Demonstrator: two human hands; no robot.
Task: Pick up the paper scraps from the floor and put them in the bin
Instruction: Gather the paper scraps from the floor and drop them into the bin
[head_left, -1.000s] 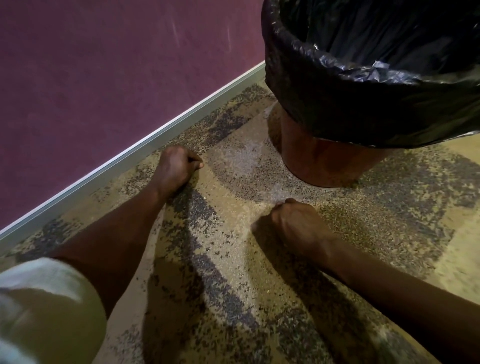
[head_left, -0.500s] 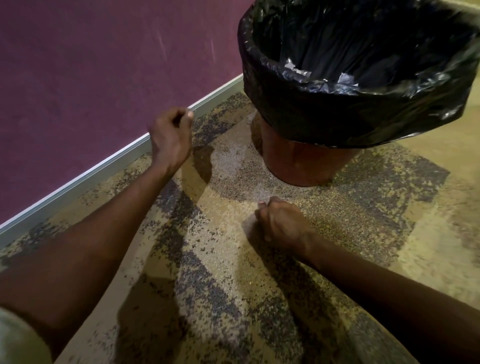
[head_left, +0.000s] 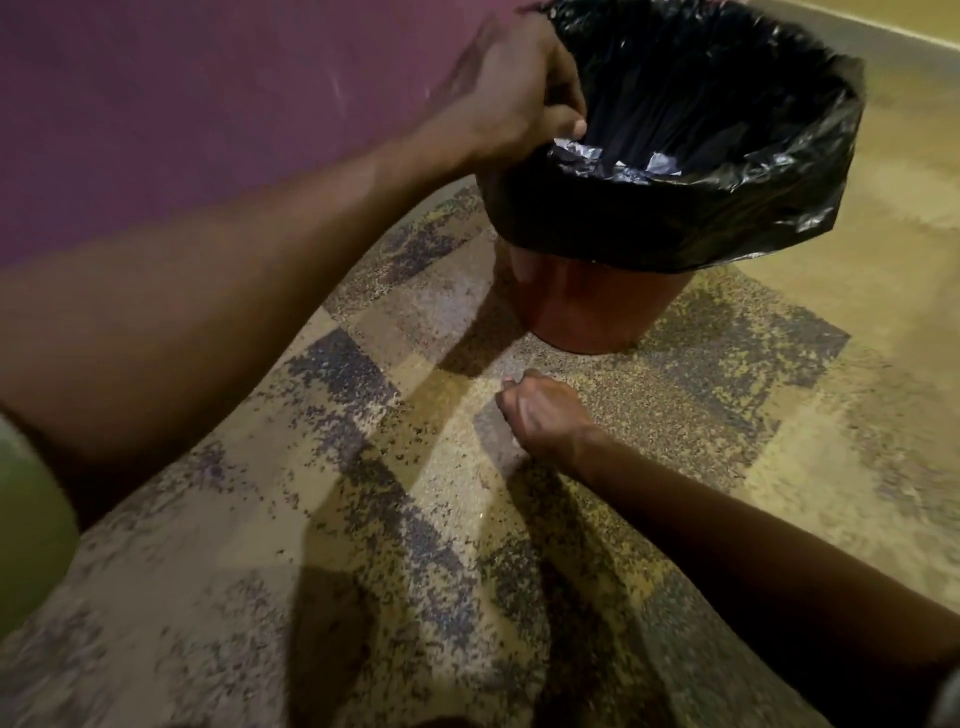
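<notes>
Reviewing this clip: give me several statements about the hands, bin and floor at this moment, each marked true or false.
1. The left hand is at the bin rim. True.
2. The right hand is inside the bin. False: it is low by the floor, in front of the bin.
3. The bin has a black liner. True.
4. The bin lies on its side. False: it stands upright.

Two hands: left hand, right hand. One bin, one black liner.
</notes>
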